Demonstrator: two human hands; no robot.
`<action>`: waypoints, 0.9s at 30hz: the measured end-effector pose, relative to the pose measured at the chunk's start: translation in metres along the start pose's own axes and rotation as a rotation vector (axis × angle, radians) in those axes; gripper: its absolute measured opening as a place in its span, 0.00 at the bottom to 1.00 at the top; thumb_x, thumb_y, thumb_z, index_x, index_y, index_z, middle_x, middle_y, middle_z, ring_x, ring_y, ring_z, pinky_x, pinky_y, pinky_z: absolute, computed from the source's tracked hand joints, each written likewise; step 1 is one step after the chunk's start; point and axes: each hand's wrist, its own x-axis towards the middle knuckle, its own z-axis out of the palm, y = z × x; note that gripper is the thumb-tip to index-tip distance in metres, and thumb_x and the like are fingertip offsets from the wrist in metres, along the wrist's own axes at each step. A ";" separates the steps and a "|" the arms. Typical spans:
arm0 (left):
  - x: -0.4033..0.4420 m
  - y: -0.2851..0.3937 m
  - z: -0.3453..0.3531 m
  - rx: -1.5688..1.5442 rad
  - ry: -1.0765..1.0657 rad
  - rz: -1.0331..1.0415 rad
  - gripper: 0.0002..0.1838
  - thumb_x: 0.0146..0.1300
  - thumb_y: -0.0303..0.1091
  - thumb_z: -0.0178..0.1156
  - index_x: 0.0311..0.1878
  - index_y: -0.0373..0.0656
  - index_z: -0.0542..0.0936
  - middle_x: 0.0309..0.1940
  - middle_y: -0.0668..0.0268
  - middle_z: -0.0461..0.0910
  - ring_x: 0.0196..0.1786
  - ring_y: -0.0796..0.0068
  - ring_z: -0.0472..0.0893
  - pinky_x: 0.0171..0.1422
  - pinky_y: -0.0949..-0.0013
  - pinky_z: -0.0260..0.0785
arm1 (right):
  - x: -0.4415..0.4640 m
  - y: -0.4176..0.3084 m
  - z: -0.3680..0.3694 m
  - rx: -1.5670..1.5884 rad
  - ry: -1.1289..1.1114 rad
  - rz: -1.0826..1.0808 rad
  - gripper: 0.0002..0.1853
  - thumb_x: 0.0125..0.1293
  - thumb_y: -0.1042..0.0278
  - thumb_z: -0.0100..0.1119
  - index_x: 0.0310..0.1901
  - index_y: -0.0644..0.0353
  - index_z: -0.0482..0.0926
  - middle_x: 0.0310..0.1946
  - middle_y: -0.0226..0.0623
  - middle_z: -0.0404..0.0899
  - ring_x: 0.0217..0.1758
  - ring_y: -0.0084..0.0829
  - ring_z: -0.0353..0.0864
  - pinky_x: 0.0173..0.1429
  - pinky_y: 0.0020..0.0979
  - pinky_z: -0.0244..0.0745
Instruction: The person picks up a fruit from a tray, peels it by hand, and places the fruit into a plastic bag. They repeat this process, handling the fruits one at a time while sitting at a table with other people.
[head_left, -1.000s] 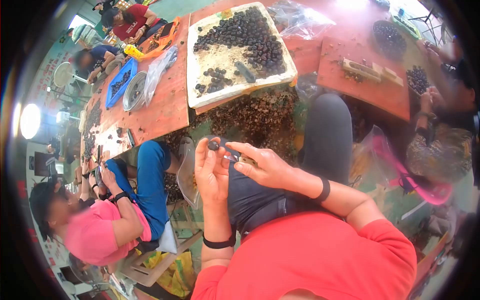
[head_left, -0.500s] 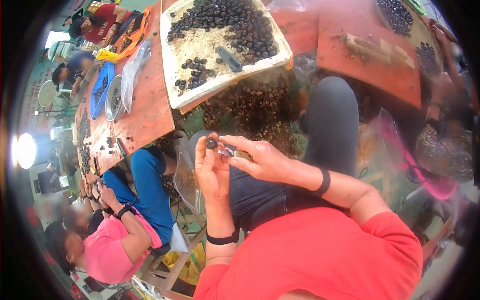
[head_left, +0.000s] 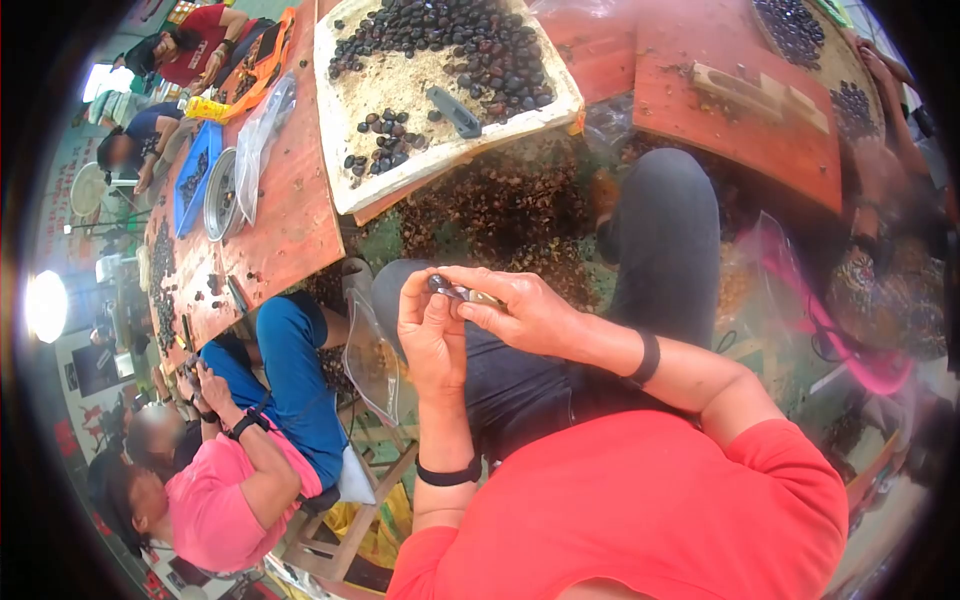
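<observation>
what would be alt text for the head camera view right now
A person's left hand pinches a small dark round piece while the right hand holds a small knife close to it. Beyond, a white tray of similar pieces sits on a red table.

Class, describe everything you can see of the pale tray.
The pale tray looks foam-like: shallow, straight-sided, thick-rimmed, sandy-coloured inside. Dark round pieces crowd its far and right parts; a smaller cluster lies near the front-left corner. A grey elongated object lies inside, towards the front. The tray appears to rest on the reddish table; its far end is cut off.
</observation>
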 end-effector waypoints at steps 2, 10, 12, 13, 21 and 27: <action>-0.003 -0.001 0.002 0.022 0.012 0.023 0.16 0.65 0.21 0.57 0.56 0.43 0.74 0.50 0.64 0.78 0.50 0.70 0.79 0.56 0.65 0.75 | -0.001 0.004 0.001 -0.006 0.016 -0.024 0.23 0.66 0.69 0.57 0.62 0.58 0.72 0.53 0.48 0.79 0.53 0.45 0.81 0.54 0.38 0.77; -0.010 -0.001 0.016 0.123 0.119 0.108 0.16 0.64 0.18 0.56 0.55 0.39 0.74 0.50 0.64 0.77 0.50 0.72 0.78 0.55 0.68 0.75 | -0.004 0.003 0.005 0.103 0.027 0.029 0.22 0.67 0.72 0.55 0.63 0.59 0.72 0.53 0.47 0.79 0.55 0.40 0.81 0.56 0.33 0.76; -0.012 0.002 0.017 0.157 0.092 0.114 0.16 0.65 0.18 0.55 0.55 0.38 0.73 0.50 0.64 0.76 0.50 0.72 0.78 0.55 0.68 0.75 | -0.004 -0.001 0.003 0.131 0.001 0.044 0.22 0.67 0.72 0.54 0.63 0.59 0.72 0.53 0.47 0.80 0.55 0.39 0.81 0.56 0.33 0.76; -0.013 0.002 0.017 0.156 0.091 0.116 0.16 0.65 0.18 0.55 0.55 0.38 0.73 0.50 0.64 0.76 0.50 0.72 0.78 0.55 0.68 0.75 | -0.004 -0.002 0.002 0.161 -0.021 0.061 0.21 0.67 0.72 0.54 0.63 0.58 0.73 0.53 0.47 0.80 0.55 0.39 0.81 0.56 0.33 0.76; -0.017 -0.001 0.012 0.136 0.128 0.080 0.15 0.66 0.20 0.56 0.56 0.37 0.73 0.50 0.62 0.76 0.51 0.71 0.78 0.57 0.67 0.75 | -0.005 0.011 0.006 0.101 0.019 -0.032 0.19 0.67 0.72 0.55 0.59 0.60 0.76 0.52 0.46 0.81 0.54 0.38 0.82 0.55 0.32 0.76; -0.015 0.001 0.003 -0.015 0.073 -0.022 0.14 0.67 0.23 0.56 0.55 0.38 0.74 0.46 0.63 0.80 0.47 0.73 0.80 0.56 0.68 0.76 | -0.006 0.012 0.010 0.296 0.043 0.111 0.18 0.71 0.71 0.53 0.61 0.58 0.75 0.36 0.31 0.80 0.37 0.19 0.76 0.40 0.22 0.73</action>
